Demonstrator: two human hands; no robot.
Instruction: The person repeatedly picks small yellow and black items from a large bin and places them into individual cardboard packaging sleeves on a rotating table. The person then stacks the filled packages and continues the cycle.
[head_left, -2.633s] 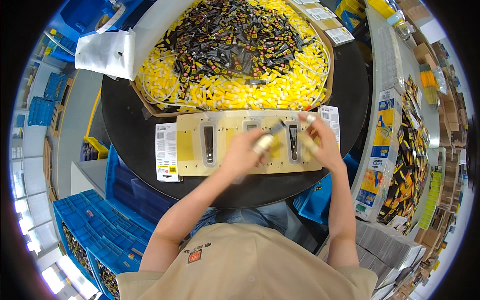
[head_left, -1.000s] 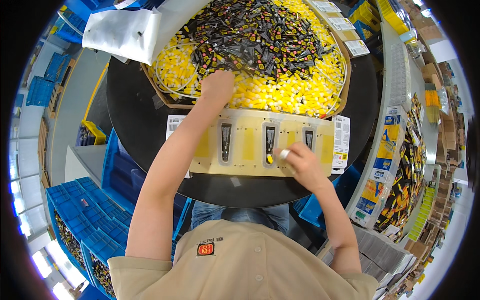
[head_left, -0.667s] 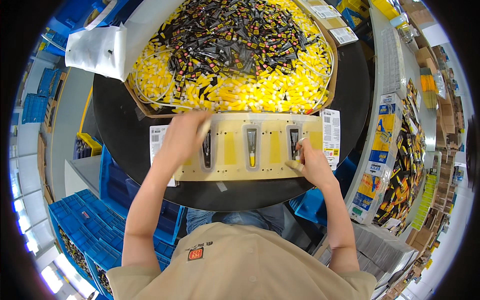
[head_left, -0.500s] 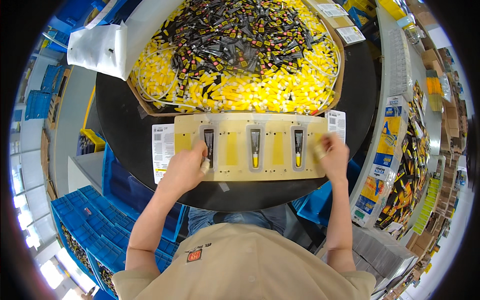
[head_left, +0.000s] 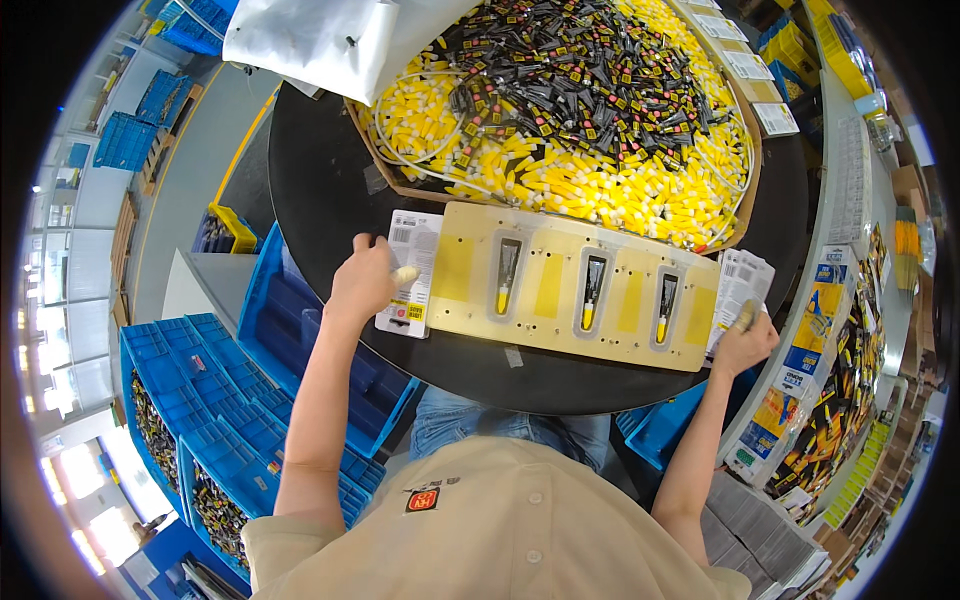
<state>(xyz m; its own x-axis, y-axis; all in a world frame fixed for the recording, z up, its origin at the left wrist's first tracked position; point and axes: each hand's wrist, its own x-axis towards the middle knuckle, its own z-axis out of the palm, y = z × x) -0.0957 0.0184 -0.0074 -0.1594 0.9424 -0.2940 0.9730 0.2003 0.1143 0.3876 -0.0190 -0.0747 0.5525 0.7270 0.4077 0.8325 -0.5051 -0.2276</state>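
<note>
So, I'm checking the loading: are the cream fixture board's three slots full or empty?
Full: each slot in the cream fixture board holds one yellow-ended black tube.

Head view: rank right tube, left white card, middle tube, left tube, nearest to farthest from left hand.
1. Left white card, beside the left hand.
2. Left tube, leftmost of three.
3. Middle tube, centre.
4. Right tube, farthest right.

We see a round black tabletop point(head_left: 320, 190); directly on it we have a pale-yellow fixture board point(head_left: 546, 283), left-hand printed cards point(head_left: 421, 250) and right-hand printed cards point(head_left: 740, 280) at its ends, and, farther back, a cardboard tray point(head_left: 757, 165); we spot a small grey patch point(head_left: 514, 356) near the close edge.
</note>
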